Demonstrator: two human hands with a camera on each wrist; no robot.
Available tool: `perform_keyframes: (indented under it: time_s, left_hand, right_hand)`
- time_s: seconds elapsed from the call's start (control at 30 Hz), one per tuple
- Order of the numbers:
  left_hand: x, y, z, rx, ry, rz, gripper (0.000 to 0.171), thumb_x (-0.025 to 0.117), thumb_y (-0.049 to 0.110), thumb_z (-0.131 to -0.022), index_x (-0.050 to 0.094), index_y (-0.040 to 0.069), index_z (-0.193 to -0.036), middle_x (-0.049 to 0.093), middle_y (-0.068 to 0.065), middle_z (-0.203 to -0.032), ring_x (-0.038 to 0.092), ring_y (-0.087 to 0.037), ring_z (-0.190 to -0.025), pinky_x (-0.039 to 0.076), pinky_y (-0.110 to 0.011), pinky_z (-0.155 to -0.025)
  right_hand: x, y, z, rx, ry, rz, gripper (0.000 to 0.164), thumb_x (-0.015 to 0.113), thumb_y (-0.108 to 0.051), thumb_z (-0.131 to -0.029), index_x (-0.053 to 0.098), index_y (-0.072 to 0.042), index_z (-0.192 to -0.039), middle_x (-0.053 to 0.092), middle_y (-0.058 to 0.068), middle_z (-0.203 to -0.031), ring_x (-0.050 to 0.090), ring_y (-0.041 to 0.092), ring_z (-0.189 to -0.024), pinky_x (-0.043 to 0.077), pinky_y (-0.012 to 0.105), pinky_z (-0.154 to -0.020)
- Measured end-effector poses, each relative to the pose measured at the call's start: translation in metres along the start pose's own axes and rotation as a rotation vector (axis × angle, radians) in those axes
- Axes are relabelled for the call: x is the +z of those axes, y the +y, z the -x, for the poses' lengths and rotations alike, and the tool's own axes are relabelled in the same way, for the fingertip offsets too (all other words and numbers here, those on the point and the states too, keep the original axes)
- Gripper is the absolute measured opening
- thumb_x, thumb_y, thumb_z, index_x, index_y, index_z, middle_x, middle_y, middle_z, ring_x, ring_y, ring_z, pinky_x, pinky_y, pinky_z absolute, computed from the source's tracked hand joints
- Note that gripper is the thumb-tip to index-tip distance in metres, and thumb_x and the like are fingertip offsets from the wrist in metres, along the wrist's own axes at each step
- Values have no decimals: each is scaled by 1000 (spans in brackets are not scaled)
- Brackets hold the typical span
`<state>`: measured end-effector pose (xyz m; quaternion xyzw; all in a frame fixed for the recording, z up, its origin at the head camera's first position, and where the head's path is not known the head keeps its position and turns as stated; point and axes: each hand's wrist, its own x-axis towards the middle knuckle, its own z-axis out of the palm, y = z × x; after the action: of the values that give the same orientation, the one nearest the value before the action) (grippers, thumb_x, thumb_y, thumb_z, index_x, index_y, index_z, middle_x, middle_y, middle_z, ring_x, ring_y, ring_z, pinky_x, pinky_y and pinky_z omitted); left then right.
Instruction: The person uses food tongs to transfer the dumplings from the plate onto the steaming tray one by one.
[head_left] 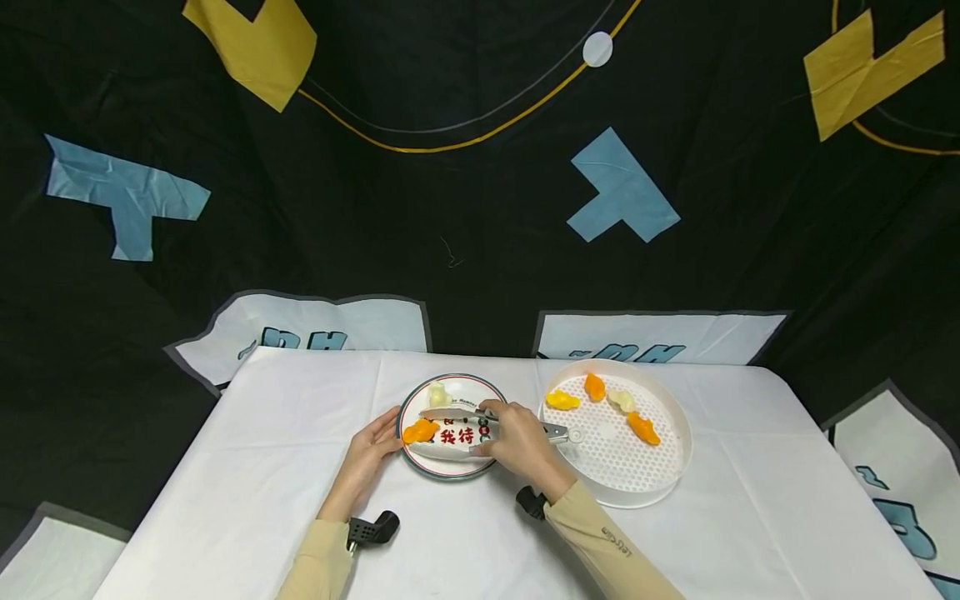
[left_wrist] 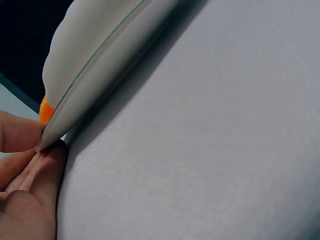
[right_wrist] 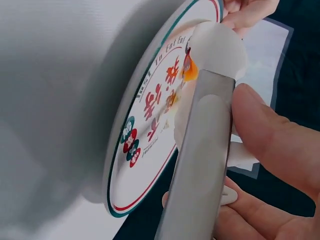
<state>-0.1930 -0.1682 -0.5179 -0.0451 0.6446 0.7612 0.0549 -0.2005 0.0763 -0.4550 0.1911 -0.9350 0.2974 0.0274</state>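
We see the right grip (head_left: 517, 437) clasped round the metal tongs (right_wrist: 200, 160), thumb on one arm and fingers on the other, just over the right side of the plate (head_left: 474, 387). The tongs' arms stand apart and reach leftward across the plate, while their hinged end sticks out past its right rim. The orange piece (head_left: 421, 431) lies on the plate's left side, beyond the fingers of that grip and in the gap between the two tips of the tongs; whether either tip touches it, we cannot tell.

Our left grip (head_left: 371, 446) pinches the plate's left rim, thumb above and fingers beneath, just beside the orange piece. A pale piece (head_left: 439, 394) sits on the far-left part of the plate, near the tongs' farther arm.

To the right of the plate stands a round white tray (head_left: 600, 467) with a perforated floor. It holds a yellow piece (head_left: 562, 400) nearest the plate, then a second orange piece (head_left: 595, 387), a second pale piece (head_left: 622, 401) and, farthest from the plate, a third orange piece (head_left: 643, 428).

Under the plate we have the white-covered counter (head_left: 442, 542), and behind it hangs a black cloth (head_left: 360, 233).
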Motion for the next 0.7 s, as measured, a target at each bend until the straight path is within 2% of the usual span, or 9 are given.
perform_keyframes:
  time_s: [0.1, 0.3, 0.5, 0.7]
  left_hand:
    - [0, 0, 0, 0, 6, -14, 62, 46, -13, -86, 26, -11, -145, 27, -29, -149, 29, -34, -137, 36, -28, -106]
    - [1, 0, 2, 13, 4, -17, 62, 46, -13, -86, 26, -12, -144, 27, -29, -149, 29, -35, -137, 32, -32, -108]
    - [1, -2, 1, 12, 9, -19, 62, 46, -14, -86, 27, -12, -144, 27, -30, -148, 30, -35, -137, 35, -29, -106]
    - [0, -1, 1, 28, -2, -15, 62, 46, -14, -85, 27, -13, -144, 28, -30, -148, 30, -35, -136, 40, -22, -102]
  right_hand:
    - [2, 0, 1, -8, 16, 15, 52, 85, -21, -67, 67, -5, -113, 70, 12, -100, 61, 25, -87, 52, 39, -76]
    - [7, 1, 7, -44, 111, 39, 48, 86, -21, -64, 70, -6, -108, 70, 11, -90, 60, 21, -76, 50, 32, -63]
    - [5, 1, 14, -45, 169, -17, 49, 87, -20, -64, 71, -7, -109, 71, 10, -96, 62, 23, -80, 50, 34, -67]
    - [-8, 2, 19, -61, 210, -55, 47, 87, -16, -64, 70, -6, -107, 70, 9, -95, 62, 23, -82, 51, 37, -71]
